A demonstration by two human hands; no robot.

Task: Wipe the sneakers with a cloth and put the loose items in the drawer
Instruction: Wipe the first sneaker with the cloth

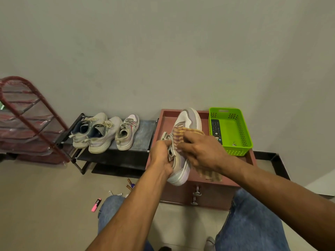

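You're in a home entryway/shoe corner: low black shoe rack (116, 156) w/ worn sneakers (101, 133) against a plain grey wall (163, 51), small maroon drawer unit (199, 192) beside it, green plastic basket (235, 134) holding a TV remote (216, 130), bare floor (45, 205).

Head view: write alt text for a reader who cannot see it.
A person's left hand grips a pale sneaker over a low reddish drawer unit while the right hand presses a checked cloth onto it. Three more sneakers sit on a rack; a pink highlighter lies on the floor.
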